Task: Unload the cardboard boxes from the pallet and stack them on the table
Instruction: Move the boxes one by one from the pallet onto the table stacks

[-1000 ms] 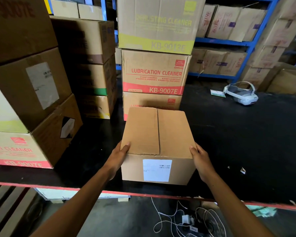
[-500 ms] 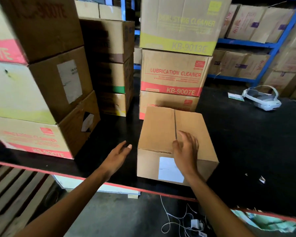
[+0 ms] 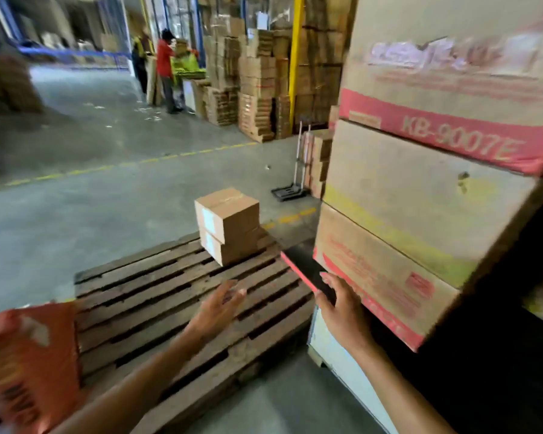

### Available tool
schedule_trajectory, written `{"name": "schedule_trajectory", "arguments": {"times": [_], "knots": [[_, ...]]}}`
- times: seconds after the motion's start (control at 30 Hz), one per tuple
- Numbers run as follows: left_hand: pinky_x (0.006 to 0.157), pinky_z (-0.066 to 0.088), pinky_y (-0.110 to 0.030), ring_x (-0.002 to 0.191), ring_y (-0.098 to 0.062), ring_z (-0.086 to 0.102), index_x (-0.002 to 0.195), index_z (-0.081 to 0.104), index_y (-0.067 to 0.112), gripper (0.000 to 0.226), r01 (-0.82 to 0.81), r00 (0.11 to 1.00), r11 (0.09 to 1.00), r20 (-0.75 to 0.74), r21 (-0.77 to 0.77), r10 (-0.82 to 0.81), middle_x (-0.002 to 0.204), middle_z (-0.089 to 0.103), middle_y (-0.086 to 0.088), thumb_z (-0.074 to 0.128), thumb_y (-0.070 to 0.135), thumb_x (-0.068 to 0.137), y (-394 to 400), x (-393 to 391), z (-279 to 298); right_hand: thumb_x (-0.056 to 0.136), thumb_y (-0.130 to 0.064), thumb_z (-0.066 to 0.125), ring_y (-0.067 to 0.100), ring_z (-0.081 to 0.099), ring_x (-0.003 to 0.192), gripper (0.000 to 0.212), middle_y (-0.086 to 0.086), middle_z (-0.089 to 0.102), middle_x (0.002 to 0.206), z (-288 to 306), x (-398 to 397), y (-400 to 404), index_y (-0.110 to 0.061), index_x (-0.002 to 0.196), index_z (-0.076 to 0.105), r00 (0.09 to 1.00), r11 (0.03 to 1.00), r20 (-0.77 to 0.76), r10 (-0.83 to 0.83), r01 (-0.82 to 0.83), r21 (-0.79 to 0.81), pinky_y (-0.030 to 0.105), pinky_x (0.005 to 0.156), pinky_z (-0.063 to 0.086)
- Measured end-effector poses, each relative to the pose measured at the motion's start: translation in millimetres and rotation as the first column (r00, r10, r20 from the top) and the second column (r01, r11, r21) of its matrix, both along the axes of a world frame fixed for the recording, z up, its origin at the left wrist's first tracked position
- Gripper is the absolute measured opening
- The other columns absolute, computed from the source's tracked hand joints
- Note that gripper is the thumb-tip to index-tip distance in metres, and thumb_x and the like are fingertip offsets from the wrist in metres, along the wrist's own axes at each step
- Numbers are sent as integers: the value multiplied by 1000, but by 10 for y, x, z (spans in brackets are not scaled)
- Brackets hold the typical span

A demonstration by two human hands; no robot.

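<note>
so both hands empty, fingers loose and spread: left hand (image 3: 220, 303) over pallet (image 3: 157, 296) slats, right hand (image 3: 342, 303) by table (image 3: 304, 267) edge, likely reaching for next pick. two small boxes (image 3: 228, 225) stacked at pallet's far corner, plain brown, taped, pale side labels.

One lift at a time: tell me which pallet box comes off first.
The top box. It sits on the lower box at the pallet's far edge, nothing above it.
</note>
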State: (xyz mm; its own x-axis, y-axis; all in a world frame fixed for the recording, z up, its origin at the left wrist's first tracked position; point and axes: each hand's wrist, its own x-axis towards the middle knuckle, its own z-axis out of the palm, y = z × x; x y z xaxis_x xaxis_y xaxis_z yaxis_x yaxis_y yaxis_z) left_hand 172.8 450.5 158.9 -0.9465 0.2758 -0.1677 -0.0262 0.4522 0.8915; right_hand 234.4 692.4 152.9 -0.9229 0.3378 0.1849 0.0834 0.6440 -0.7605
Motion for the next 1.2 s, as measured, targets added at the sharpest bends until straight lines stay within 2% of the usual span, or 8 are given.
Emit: {"name": "schedule_trajectory", "arguments": {"times": [0.37, 0.47, 0.57, 0.67, 0.8, 0.97, 1.1, 1.2], "knots": [[64, 43, -22, 72, -11, 55, 101, 57, 22, 7, -379, 926, 926, -1, -11, 379, 91, 62, -4, 54, 26, 95, -2334, -1887, -124, 95, -24, 56, 26, 56, 119, 38, 13, 60, 130, -255, -2468, -1464, -11, 131, 54, 969, 954, 190, 159, -101, -282, 38, 97, 45], [69, 46, -25, 80, -12, 59, 94, 58, 27, 5, -433, 901, 901, 9, 13, 433, 93, 62, -3, 54, 28, 95, -2417, -2360, -119, 96, -28, 54, 28, 55, 121, 44, 16, 56, 135, -298, -2945, -1589, -10, 136, 50, 967, 944, 216, 135, -60, -323, 39, 99, 44], [87, 48, -34, 105, -24, 61, 116, 59, 13, 26, -430, 902, 902, 32, 21, 430, 109, 64, -11, 53, 30, 96, -2418, -2903, -164, 97, -32, 52, 28, 51, 126, 49, 15, 52, 140, -374, -3477, -1647, -10, 140, 46, 964, 926, 243, 109, -9, -378, 39, 101, 42], [78, 47, -23, 103, -19, 60, 122, 56, 18, 32, -375, 926, 927, 46, 15, 374, 112, 62, -7, 51, 35, 96, -2368, -3570, -223, 97, -34, 50, 28, 50, 128, 51, 15, 50, 142, -551, -4143, -1651, -9, 142, 44, 961, 904, 271, 60, 62, -423, 36, 99, 40], [94, 45, -29, 114, -20, 57, 129, 53, 16, 41, -324, 942, 946, 90, -3, 323, 122, 60, -7, 48, 39, 95, -2276, -4774, -530, 97, -39, 50, 26, 45, 133, 58, 11, 45, 148, -909, -5241, -1585, -10, 146, 39, 928, 868, 373, 3, 182, -462, 38, 106, 37], [70, 41, -15, 104, -14, 52, 127, 51, 16, 37, -236, 955, 963, 153, -134, 255, 117, 54, 1, 44, 38, 98, -1907, -6925, -1304, 96, -41, 50, 26, 42, 136, 62, 9, 40, 152, -1667, -7036, -1405, -11, 148, 35, 856, 810, 510, -87, 359, -464, 38, 107, 35], [92, 50, -46, 106, -30, 60, 123, 53, 11, 49, -196, 949, 959, 209, -203, 238, 126, 61, -17, 49, 47, 90, -1625, -8220, -2031, 95, -48, 49, 26, 36, 140, 70, 6, 34, 156, -2234, -8001, -1303, -16, 153, 24, 794, 796, 599, -106, 429, -427, 41, 112, 31], [107, 38, -44, 130, -36, 45, 144, 38, 10, 56, -176, 944, 922, 206, -344, 257, 146, 44, -20, 46, 41, 97, -1347, -9059, -2572, 94, -50, 49, 25, 30, 143, 76, 4, 27, 159, -2727, -8528, -1249, -18, 154, 17, 744, 761, 657, -119, 494, -421, 43, 114, 27]]}}
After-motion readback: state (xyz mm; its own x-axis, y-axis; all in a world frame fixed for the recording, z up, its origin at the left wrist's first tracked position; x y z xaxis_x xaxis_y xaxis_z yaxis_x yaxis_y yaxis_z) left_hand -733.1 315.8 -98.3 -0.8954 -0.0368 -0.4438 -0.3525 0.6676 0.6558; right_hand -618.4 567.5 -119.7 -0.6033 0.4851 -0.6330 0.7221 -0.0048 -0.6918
